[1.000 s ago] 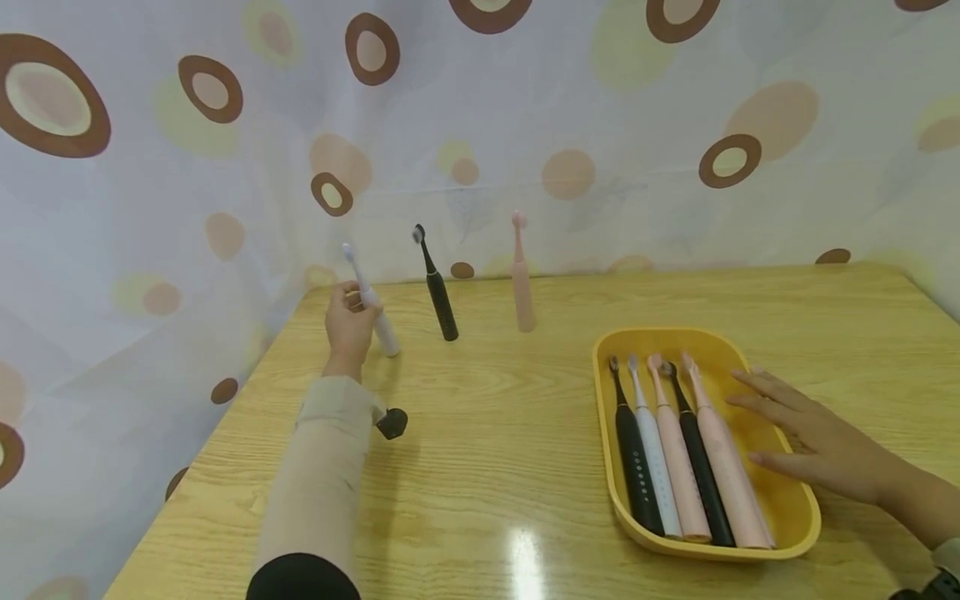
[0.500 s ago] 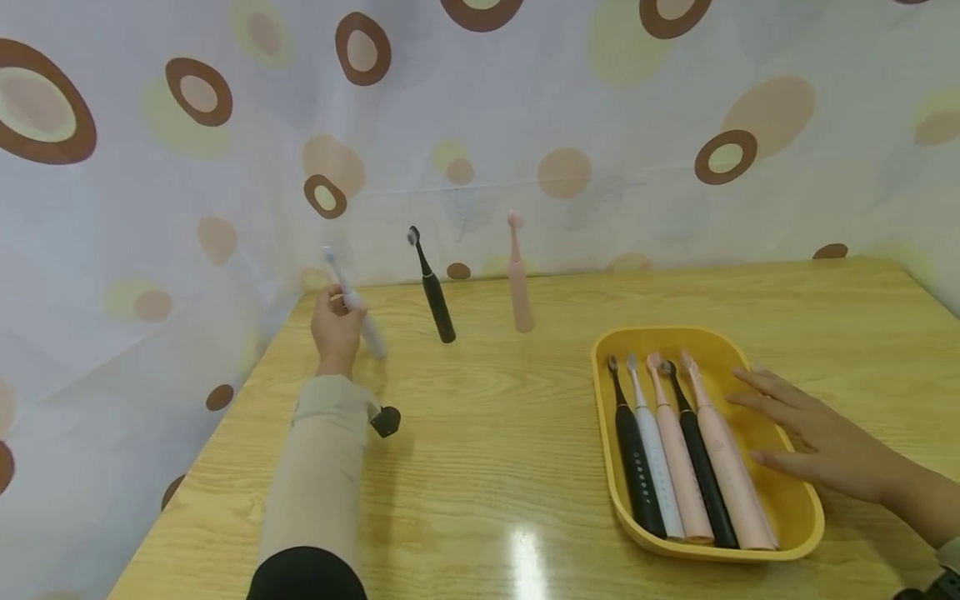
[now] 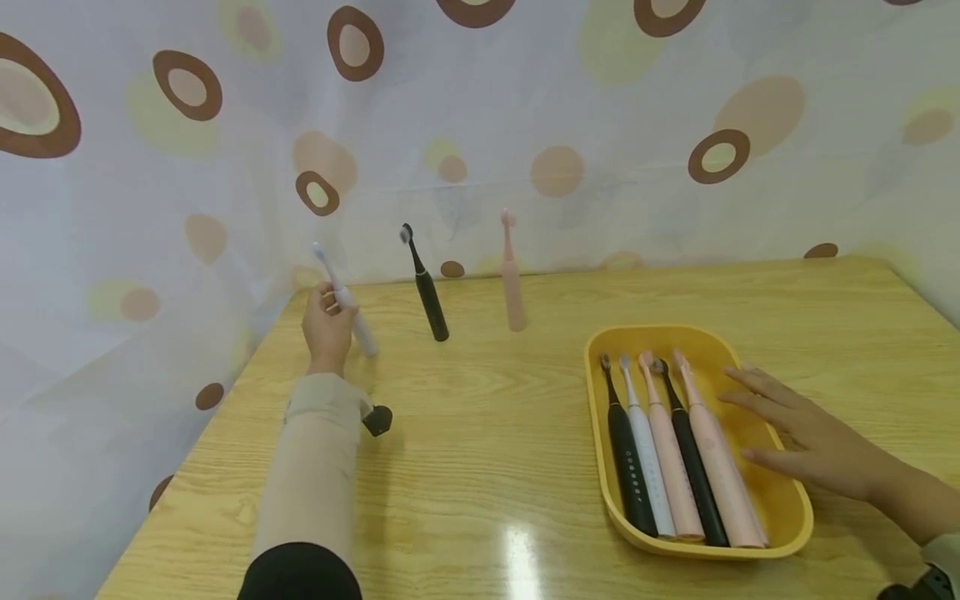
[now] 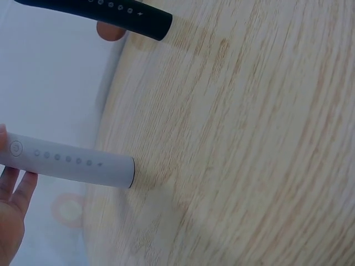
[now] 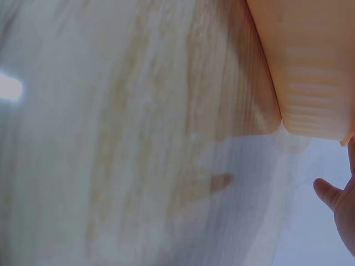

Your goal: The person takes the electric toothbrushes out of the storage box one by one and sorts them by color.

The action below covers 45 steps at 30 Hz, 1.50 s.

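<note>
At the far left of the table, my left hand [image 3: 327,333] pinches a white electric toothbrush [image 3: 363,331] by its handle, head up. In the left wrist view, fingers [image 4: 23,191] hold the button end of that handle [image 4: 72,163]; its base is at or just above the wood, I cannot tell which. To its right stand a black electric toothbrush [image 3: 431,304] and a pink one [image 3: 513,294], both upright. My right hand [image 3: 817,442], fingers extended, is at the right rim of a yellow tray [image 3: 791,508]. Several black, white and pink electric toothbrushes lie side by side inside it.
The wooden table [image 3: 457,467] runs back to a patterned curtain [image 3: 480,100], which also hangs along the left side. Between the left arm and the tray lies bare wood with a light reflection.
My left hand has shifted the white toothbrush slightly left, farther from the black one. My right hand keeps its place at the tray. The head view has turned a little.
</note>
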Available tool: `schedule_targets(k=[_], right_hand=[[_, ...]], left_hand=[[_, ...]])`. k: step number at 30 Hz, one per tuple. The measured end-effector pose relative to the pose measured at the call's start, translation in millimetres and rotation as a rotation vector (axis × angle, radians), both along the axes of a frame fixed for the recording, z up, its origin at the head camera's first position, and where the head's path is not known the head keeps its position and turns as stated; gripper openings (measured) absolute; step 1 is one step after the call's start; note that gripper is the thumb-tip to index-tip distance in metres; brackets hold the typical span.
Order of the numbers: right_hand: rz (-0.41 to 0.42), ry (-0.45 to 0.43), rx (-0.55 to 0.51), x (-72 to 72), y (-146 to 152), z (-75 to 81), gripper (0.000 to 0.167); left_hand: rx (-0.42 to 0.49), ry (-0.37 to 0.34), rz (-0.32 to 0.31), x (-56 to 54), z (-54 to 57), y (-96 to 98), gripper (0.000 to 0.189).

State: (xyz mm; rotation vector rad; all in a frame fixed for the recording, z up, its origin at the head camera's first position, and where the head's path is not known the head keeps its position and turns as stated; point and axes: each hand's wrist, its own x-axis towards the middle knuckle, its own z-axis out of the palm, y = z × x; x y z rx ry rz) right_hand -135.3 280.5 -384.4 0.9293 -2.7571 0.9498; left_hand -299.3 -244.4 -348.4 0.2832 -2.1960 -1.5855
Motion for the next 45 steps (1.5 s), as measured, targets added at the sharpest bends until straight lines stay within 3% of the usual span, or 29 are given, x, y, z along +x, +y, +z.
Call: schedule_targets(k=[36,45], right_hand=[[0.012,0.005,-0.007,1.3,-1.0,1.0,0.059],[0.018,-0.001,-0.009,1.1,-0.7,1.1,0.059]], left_hand=[[-0.035,-0.083,-0.045,5.5,5.5,-1.9,0.042],[-0.012,-0.048,-0.023,8.1,4.8,-3.4,0.043]])
